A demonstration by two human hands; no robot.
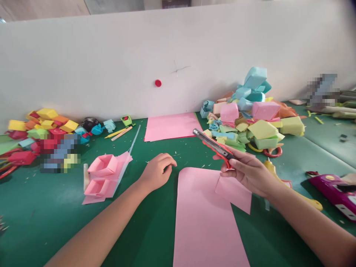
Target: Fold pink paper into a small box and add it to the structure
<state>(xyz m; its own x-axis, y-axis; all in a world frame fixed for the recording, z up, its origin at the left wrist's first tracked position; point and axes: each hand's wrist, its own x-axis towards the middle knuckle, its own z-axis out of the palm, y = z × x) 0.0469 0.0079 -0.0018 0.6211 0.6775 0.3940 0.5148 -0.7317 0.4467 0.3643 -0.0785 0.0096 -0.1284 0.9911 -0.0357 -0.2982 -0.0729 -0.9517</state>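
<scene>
My right hand (247, 172) grips a red-and-grey utility knife (214, 145), held above the green mat with its tip pointing up and left. A small pink paper piece (235, 193) hangs under that hand, over a long pink sheet (204, 218) lying on the mat. My left hand (157, 172) rests on the mat just left of the sheet, fingers curled loosely, nothing visible in them. Two folded pink paper boxes (104, 174) lie further left.
A green mat (41, 218) covers the table before a white partition. Heaps of coloured folded paper sit at the left (44, 126) and right back (250, 115). Another pink sheet (172, 126) lies at the back; a yellow glue gun (280, 181) and purple tool (333, 189) at right.
</scene>
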